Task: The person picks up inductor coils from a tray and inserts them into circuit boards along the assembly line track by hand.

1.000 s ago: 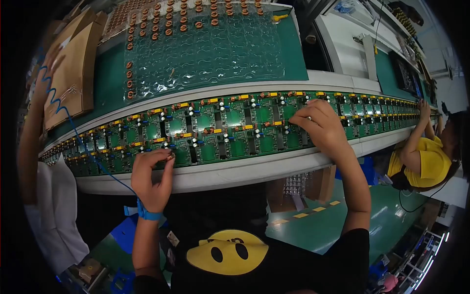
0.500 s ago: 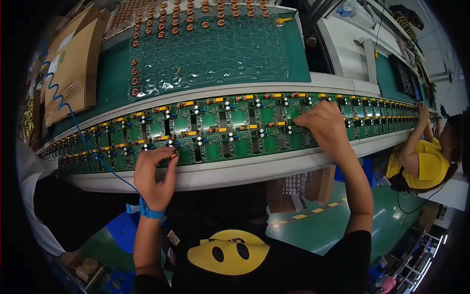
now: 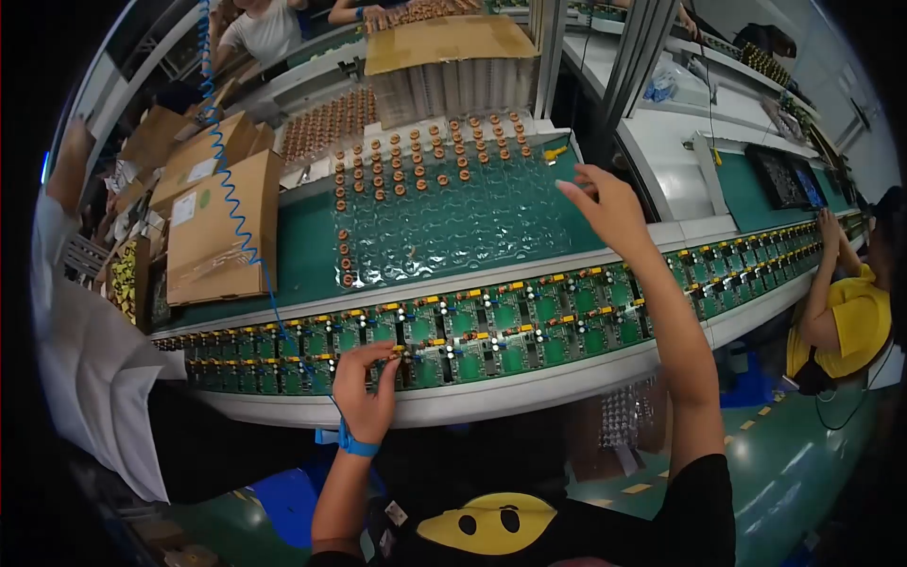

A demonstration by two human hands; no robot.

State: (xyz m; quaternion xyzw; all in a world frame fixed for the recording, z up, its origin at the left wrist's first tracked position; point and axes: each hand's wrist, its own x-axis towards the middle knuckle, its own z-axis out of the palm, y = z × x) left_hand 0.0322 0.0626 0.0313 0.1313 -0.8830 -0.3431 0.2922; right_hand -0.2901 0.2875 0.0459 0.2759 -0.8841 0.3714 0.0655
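Note:
My left hand [image 3: 364, 395], with a blue wrist strap [image 3: 357, 442], is at the near edge of the row of green circuit boards [image 3: 510, 359]. Its thumb and forefinger pinch a small coil [image 3: 393, 356], partly hidden by the fingertips. My right hand [image 3: 609, 210] is raised beyond the boards, by the right end of a clear plastic tray [image 3: 444, 236]. Its fingers are apart and nothing shows in them. Copper-coloured ring coils [image 3: 399, 177] sit in the tray's far rows and down its left side.
Cardboard boxes [image 3: 227, 227] stand left of the tray, and another box [image 3: 452, 52] stands behind it. A blue coiled cord [image 3: 227, 180] hangs across the left. On the right, a co-worker in a yellow shirt [image 3: 855, 312] reaches to the line. A white-clad person [image 3: 104, 350] is at left.
My right hand has left the boards and moved up to the tray's right side, its fingers now apart. My left hand keeps its pinch near the boards. The view has tilted upward.

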